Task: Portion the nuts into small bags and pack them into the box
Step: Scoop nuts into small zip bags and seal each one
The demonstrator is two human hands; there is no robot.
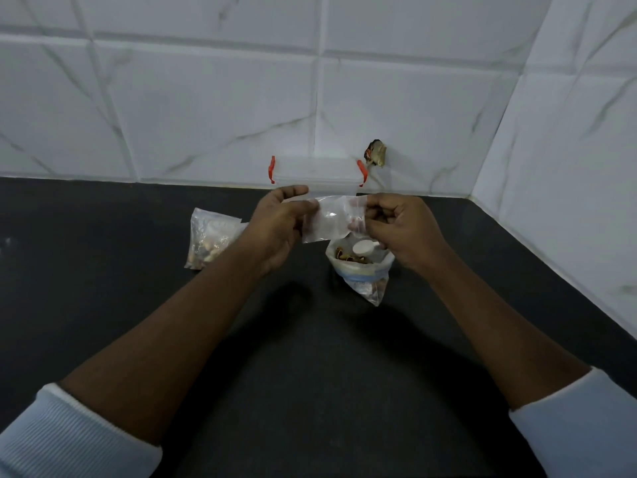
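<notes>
Hands: left hand (275, 225) and right hand (400, 229) pinch small bag (327, 219), raised.

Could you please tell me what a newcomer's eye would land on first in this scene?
The left hand and the right hand pinch a small clear bag at mid-frame, above the dark counter. Just below it stands an open bag of nuts with a white scoop inside, and a clear box with red clasps sits behind, against the tiled wall.
</notes>
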